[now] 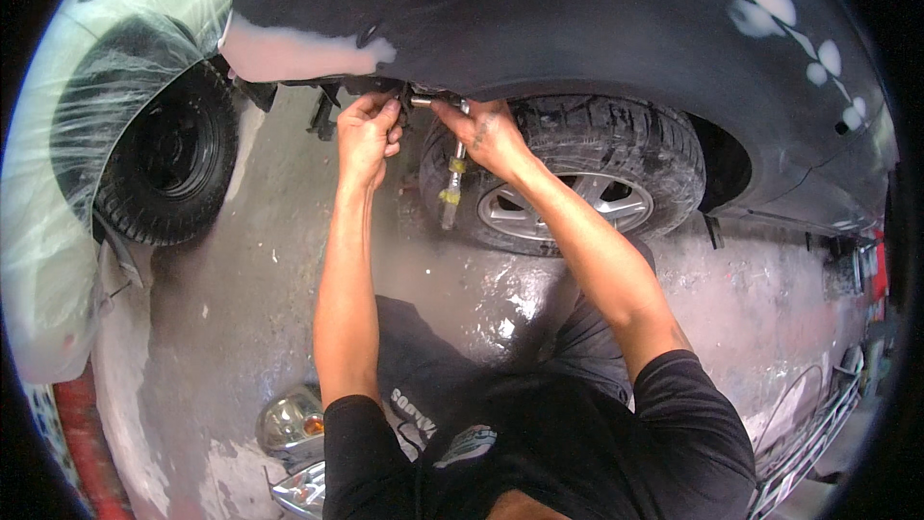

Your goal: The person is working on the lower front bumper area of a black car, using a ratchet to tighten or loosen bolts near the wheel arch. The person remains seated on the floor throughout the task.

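Observation:
Under the lower edge of a dark grey car fender (539, 14), both my hands work close together. My right hand (489, 138) is closed round the head of a ratchet wrench (457, 166), whose metal handle with yellow bands hangs down in front of the tyre. A short shiny socket (421, 100) points from the wrench toward my left hand (366, 140). The left fingers are bent and pressed together at the fender's edge, and whatever they grip is hidden. Pinkish filler (298, 53) covers the fender's corner just above.
A tyre on a silver wheel (616, 169) stands beside my right forearm. To the left is another car under clear plastic film (58, 135), with a black wheel (173, 159). A headlight (292, 419) lies on the wet concrete floor (241, 299) near my left elbow.

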The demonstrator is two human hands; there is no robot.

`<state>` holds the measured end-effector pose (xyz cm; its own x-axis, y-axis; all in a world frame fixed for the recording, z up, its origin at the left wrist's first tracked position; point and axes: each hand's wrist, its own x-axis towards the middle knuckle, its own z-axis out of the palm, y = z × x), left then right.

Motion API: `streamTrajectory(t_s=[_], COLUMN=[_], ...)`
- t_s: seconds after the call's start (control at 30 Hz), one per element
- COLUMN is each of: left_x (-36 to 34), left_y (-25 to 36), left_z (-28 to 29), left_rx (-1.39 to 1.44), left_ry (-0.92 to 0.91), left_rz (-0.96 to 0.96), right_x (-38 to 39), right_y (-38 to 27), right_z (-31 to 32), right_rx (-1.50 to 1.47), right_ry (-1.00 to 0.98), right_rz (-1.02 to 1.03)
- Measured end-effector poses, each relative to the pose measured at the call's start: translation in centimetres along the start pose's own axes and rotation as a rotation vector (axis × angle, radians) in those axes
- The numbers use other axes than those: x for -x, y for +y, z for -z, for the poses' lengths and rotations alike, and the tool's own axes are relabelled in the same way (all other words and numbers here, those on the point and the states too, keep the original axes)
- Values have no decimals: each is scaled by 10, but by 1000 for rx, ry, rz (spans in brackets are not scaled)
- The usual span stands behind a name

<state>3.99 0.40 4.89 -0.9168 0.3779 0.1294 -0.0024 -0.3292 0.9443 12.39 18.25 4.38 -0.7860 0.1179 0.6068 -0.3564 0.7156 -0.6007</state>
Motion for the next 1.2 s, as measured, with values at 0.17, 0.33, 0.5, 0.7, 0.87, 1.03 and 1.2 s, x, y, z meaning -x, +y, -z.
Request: streamTrajectory(t_s=[0.17,0.33,0.5,0.7,0.87,1.03,1.2], left_x=[5,6,9,8,1,-17,-15], left_y=[-9,-23,-28,-36,-54,-71,-75], left_z=[-5,-11,-8,-15,-28,-44,-39], left_rx=[-55,-5,-80,-10,123,75,19], left_ry=[72,121,168,166,268,431,371], left_rz=[-74,-168,-211,-313,-489,-650,-657], right_x=[3,-5,-7,-8,-11,-29,-28], right_y=[2,1,10,16,11,17,14], right_z=[-3,-8,-11,-13,-17,-16,-13], right_rx=[180,-278,-171,341,-393,-954,-1025], right_ry=[-38,-5,-10,184,31,77,124], right_rz=[143,-238,-156,373,-365,-956,-912])
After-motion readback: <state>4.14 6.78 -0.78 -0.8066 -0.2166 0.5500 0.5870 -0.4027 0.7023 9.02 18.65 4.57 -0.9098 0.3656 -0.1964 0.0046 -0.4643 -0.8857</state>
